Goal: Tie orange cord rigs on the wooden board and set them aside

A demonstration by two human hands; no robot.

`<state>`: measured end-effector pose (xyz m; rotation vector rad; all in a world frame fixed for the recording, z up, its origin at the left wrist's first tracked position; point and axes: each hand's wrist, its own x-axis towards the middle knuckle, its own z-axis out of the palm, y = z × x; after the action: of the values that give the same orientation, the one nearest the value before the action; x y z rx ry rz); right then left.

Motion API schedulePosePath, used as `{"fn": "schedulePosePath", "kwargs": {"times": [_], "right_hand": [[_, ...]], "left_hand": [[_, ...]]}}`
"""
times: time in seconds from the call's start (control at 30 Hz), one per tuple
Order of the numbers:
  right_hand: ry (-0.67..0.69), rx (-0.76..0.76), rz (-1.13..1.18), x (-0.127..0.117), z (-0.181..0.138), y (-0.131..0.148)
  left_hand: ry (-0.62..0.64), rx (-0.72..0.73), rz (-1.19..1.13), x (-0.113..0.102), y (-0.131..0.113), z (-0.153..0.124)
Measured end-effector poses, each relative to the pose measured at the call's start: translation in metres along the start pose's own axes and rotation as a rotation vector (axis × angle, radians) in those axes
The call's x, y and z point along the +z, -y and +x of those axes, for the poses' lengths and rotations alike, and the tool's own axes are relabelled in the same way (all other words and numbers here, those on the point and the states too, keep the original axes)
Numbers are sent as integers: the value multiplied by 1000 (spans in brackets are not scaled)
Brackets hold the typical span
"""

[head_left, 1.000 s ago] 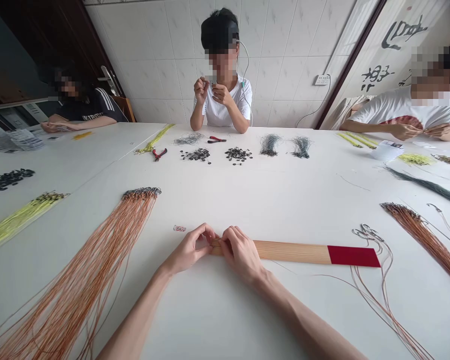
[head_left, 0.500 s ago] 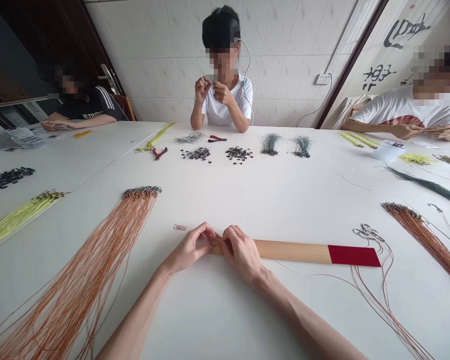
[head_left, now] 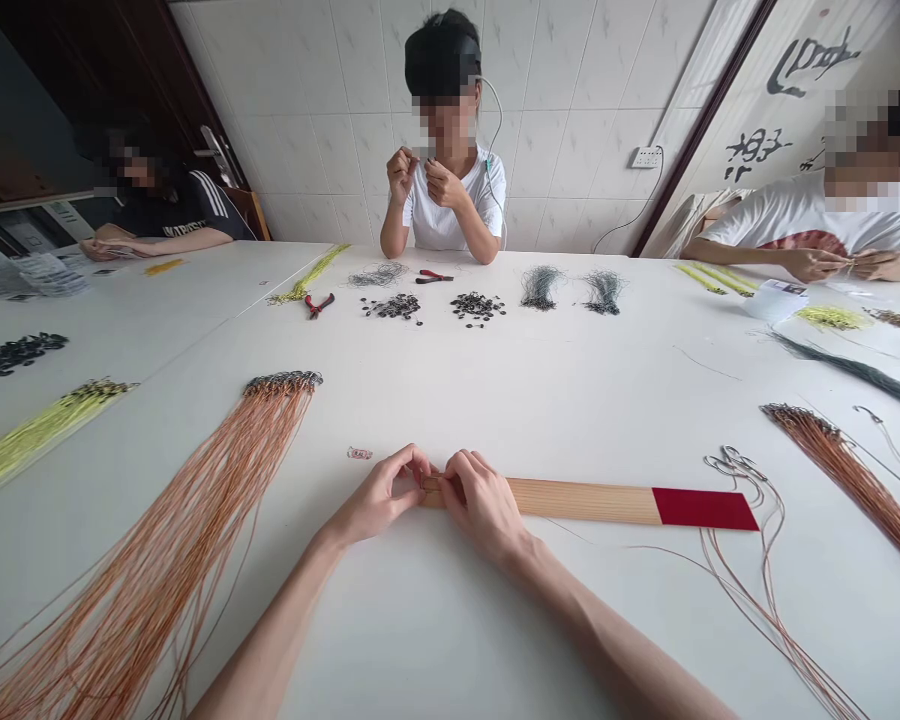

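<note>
A flat wooden strip (head_left: 585,499) with a dark red right end lies across the table in front of me. At its left end my left hand (head_left: 379,495) is closed, thumb and fingertips curled in around the tip. My right hand (head_left: 487,505) rests over the strip beside it, fingers bent and pinched near the same spot. A small dark, thin piece shows between the fingertips, too small to name. By the red end lies a small group of metal hooks (head_left: 735,462) with brown lines (head_left: 769,575) trailing toward me, partly under the strip.
A large bundle of orange-brown lines (head_left: 202,500) with dark ends spreads at left, beside a yellow bundle (head_left: 52,430). Another brown bundle (head_left: 847,470) lies at right. A small wrapper (head_left: 360,454) is near my left hand. Across sit several people, with pliers (head_left: 319,306) and black parts (head_left: 478,309).
The wooden strip's red end has shifted very slightly left. My hands stay almost in the same place at its left end.
</note>
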<state>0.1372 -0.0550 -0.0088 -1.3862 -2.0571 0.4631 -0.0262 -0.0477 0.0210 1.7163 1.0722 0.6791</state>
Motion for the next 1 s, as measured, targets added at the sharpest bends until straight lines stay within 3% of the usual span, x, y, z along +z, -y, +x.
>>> {"fn": "schedulePosePath", "kwargs": {"times": [1.0], "right_hand": [[6, -19, -95, 5, -1, -2]], "left_hand": [[5, 39, -64, 1, 4, 0]]}}
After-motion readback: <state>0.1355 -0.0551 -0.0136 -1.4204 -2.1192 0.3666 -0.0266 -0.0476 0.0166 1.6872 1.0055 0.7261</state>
